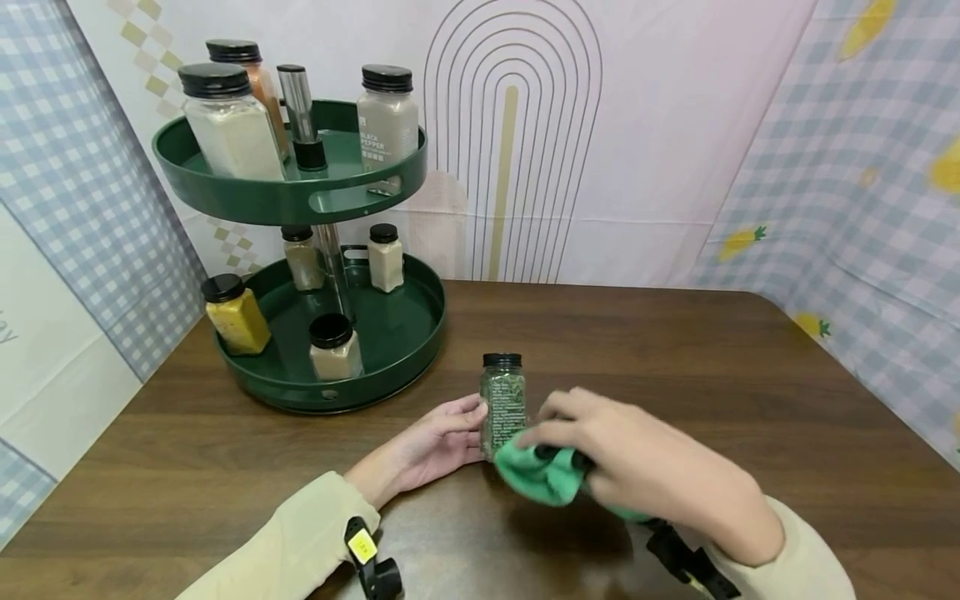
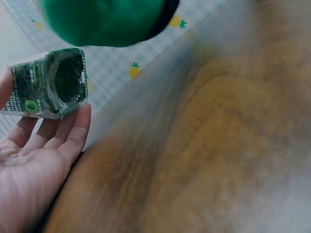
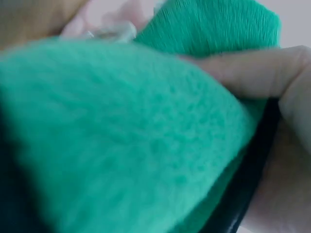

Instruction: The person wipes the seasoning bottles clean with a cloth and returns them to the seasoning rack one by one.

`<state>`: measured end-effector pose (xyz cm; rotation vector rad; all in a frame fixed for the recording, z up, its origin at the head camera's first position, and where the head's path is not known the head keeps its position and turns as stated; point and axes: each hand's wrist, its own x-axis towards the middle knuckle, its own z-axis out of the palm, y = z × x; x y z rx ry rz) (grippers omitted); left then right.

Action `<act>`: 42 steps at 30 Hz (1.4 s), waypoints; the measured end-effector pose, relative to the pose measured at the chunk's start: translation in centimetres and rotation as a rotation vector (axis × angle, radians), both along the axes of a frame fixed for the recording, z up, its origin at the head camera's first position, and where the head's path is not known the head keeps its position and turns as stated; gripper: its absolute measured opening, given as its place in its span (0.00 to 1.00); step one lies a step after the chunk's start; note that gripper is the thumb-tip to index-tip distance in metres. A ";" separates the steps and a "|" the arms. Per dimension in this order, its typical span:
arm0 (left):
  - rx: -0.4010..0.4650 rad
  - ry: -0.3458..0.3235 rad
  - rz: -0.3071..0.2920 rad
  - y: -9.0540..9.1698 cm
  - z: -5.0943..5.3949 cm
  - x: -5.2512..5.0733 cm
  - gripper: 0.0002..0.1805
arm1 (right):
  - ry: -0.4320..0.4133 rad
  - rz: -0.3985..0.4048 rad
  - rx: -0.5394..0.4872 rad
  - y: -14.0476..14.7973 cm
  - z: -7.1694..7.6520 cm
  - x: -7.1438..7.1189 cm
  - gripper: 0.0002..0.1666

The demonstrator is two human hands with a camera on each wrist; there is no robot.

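Note:
My left hand (image 1: 442, 442) grips a square glass spice jar (image 1: 502, 400) of green dried herbs, thumb on one side and fingers on the other. The jar has a black lid and white label print, and it looks upright in the head view. In the left wrist view the bottom of the jar (image 2: 68, 82) faces the camera, above the fingers (image 2: 73, 136). My right hand (image 1: 607, 450) holds a bunched green cloth (image 1: 543, 475) against or close by the jar's lower right side. Fuzzy cloth with a dark edging (image 3: 126, 136) fills most of the right wrist view.
A two-tier dark green turntable rack (image 1: 330, 396) stands at the back left. Its upper tier holds a black pepper jar (image 1: 386, 125) and other large jars; several small jars, one a yellow spice jar (image 1: 238, 321), stand below. The brown wooden table (image 1: 637, 350) meets a hanging cloth backdrop.

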<state>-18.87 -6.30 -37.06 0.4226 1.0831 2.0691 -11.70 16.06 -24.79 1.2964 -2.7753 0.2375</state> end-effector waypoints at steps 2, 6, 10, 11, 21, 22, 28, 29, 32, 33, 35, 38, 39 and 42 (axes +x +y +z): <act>0.001 0.002 -0.011 0.1 0.1 -0.1 0.33 | 0.097 -0.056 -0.074 0.7 0.2 -0.6 0.40; 0.025 -0.013 -0.042 0.0 0.1 -0.2 0.30 | 0.251 -0.159 -0.196 1.6 0.2 -1.7 0.38; 0.039 0.025 -0.071 -0.1 0.0 -0.2 0.30 | 0.302 -0.184 -0.275 1.6 -0.5 -2.5 0.39; 0.039 0.048 -0.077 -0.1 -0.1 -0.2 0.30 | 0.296 -0.179 -0.285 1.4 -0.6 -2.7 0.40; 0.041 0.093 -0.052 0.0 -0.3 -0.1 0.15 | 0.217 -0.190 -0.166 -0.4 -2.6 -2.5 0.41; 0.032 0.086 -0.042 0.0 -0.3 -0.1 0.14 | 0.220 -0.182 -0.149 -0.4 -2.6 -2.4 0.40; -0.019 0.014 0.024 0.1 0.0 -0.1 0.21 | 0.135 -0.104 -0.022 -0.7 -2.6 -2.1 0.39; -0.025 0.004 0.029 0.1 0.0 -0.1 0.23 | 0.115 -0.096 -0.009 -0.8 -2.6 -2.1 0.39; -0.036 0.002 0.027 0.1 0.1 -0.2 0.29 | 0.068 -0.081 0.009 -1.1 -2.7 -1.8 0.39; -0.037 0.005 0.020 0.2 0.1 -0.2 0.30 | 0.055 -0.078 0.014 -1.1 -2.7 -1.7 0.39; -0.034 0.007 0.007 0.2 0.1 -0.2 0.31 | 0.031 -0.066 0.027 -1.1 -2.6 -1.4 0.40; -0.021 0.011 -0.006 0.2 0.1 -0.2 0.30 | -0.001 -0.038 0.050 -0.9 -2.4 -1.1 0.38; -0.020 0.009 -0.009 0.2 0.1 -0.2 0.30 | -0.011 -0.029 0.052 -0.8 -2.3 -1.1 0.38; -0.020 0.014 -0.007 0.2 0.1 -0.2 0.30 | -0.017 -0.046 0.040 -0.2 -1.8 -1.1 0.37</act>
